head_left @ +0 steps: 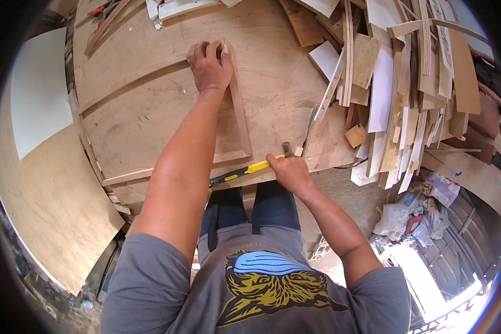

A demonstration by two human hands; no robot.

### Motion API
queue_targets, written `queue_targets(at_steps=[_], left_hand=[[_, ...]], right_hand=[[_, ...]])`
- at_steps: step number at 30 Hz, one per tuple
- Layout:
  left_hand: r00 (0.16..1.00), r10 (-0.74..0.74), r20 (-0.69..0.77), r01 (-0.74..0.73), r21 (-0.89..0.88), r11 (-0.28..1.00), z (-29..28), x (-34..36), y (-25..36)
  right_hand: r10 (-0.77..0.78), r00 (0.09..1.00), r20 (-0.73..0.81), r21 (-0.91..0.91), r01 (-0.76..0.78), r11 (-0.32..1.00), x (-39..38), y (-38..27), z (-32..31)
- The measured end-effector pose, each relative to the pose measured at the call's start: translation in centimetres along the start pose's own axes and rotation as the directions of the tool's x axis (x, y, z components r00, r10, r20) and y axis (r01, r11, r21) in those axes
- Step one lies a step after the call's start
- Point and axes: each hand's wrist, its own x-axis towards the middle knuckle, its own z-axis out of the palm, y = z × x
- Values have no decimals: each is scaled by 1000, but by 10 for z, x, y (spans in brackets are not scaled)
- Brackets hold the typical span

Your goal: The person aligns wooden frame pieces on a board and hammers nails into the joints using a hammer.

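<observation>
A thin wooden frame (pixel 240 114) lies flat on the plywood worktop (pixel 286 89). My left hand (pixel 209 68) reaches across to its far right corner, fingers curled over the wood there. In my right hand (pixel 291 170) is a hammer (pixel 257 166) with a yellow and black handle, gripped close to its head. The handle points left, over the near side of the frame by the worktop's near edge. The brownish metal head sticks up beyond my fingers.
Wood strips and offcuts (pixel 381 83) are heaped along the right side. Large plywood sheets (pixel 50 195) stand at the left. Red-handled tools (pixel 97 11) lie at the far left. A dark cable (pixel 308 131) hangs near my right hand. Plastic bags (pixel 395 217) sit lower right.
</observation>
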Motion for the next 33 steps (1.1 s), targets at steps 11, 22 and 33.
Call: queue_targets(at_steps=[11,22,33], left_hand=[[998,-42,42,44,-50,998,5,-7,-9],[1000,-17,13,17,-66,998,1,1,-3],[986,-129,109,136,-63,989,-7,-4,3]], right_hand=[[266,933,-244,490,-119,864,-19,11,-48],[393,854,-342,740,-13,672,24,15,-80],[301,952,45,759,-229,609,135,27,-195]])
